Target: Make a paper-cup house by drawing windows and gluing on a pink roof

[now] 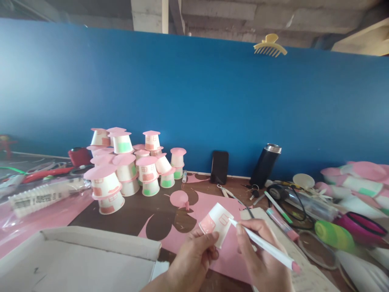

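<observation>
A white paper cup (219,217) is held tilted above the table, with my left hand (193,257) closed around its lower side. It carries a pink filled patch and a small outlined window drawn in pink. My right hand (263,251) grips a white marker (266,245) with a pink end, and its tip meets the cup beside the window drawing. Under the hands lies pink paper (232,259) with round pieces cut from it. A pink paper disc (179,198) rests just beyond it.
Decorated paper cups (147,170) with pink tops stand stacked at the back left. An open cardboard box (100,243) sits front left. A phone (219,167) and black flask (265,165) stand by the blue partition (194,97). Markers, cables and more cups (361,184) crowd the right.
</observation>
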Available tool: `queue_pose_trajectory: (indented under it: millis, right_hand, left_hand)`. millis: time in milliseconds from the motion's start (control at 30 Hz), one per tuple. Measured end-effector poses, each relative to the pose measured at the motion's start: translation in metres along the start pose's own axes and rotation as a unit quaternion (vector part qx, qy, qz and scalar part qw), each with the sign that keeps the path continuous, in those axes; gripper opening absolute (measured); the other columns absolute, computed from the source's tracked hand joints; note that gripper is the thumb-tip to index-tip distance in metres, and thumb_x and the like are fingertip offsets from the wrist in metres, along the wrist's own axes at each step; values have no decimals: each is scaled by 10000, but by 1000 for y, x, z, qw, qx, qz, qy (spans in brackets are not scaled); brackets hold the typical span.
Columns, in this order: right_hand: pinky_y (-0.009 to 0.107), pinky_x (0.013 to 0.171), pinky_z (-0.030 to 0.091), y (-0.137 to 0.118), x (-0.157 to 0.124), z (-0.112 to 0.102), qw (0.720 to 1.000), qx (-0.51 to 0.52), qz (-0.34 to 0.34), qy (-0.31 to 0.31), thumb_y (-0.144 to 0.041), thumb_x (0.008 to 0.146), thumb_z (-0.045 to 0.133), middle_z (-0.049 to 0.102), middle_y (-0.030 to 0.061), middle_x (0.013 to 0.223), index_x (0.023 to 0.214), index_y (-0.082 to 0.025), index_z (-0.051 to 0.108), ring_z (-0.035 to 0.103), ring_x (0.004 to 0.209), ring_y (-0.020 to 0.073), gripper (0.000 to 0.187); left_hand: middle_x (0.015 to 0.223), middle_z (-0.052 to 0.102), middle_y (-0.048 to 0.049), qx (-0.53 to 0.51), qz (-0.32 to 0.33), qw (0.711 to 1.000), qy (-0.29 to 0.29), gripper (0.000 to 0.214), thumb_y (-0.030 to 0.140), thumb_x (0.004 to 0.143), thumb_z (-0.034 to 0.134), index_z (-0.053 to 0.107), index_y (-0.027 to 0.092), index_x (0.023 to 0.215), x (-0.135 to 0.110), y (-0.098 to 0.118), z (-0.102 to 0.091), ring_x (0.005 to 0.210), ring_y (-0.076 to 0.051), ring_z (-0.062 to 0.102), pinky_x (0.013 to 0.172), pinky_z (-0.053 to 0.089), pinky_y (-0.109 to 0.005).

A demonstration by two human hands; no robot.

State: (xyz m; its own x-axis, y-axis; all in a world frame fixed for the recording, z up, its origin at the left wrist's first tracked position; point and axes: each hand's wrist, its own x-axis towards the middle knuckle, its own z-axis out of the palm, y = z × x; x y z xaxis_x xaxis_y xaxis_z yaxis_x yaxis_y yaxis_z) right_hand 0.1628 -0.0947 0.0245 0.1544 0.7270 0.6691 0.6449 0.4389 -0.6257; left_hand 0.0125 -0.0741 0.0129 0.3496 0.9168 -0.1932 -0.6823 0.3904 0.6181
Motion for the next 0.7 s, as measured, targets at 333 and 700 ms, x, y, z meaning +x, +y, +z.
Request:
queue_pose_trajectory:
  millis: [333, 700]
  right_hand:
    - [213, 411, 449, -2, 0, 1, 1000, 10, 4, 5, -371, 907, 567, 648, 15, 687, 907, -213, 589, 608, 524, 140, 160]
    - [206, 391, 433, -5, 1, 0, 1000, 30, 5, -9, -353, 910, 571, 645, 18, 704, 889, -218, 594, 620, 552, 142, 138]
  left_hand:
    - [648, 595, -7, 2, -3, 1000, 3, 246, 216, 587, 849, 698, 93, 737, -1, 0, 0, 536, -57, 450, 542, 378, -203]
    - [667, 618, -15, -1, 3, 1000, -12, 193, 190, 619, 830, 716, 95, 743, 0, 0, -2, 537, -59, 464, 534, 385, -199]
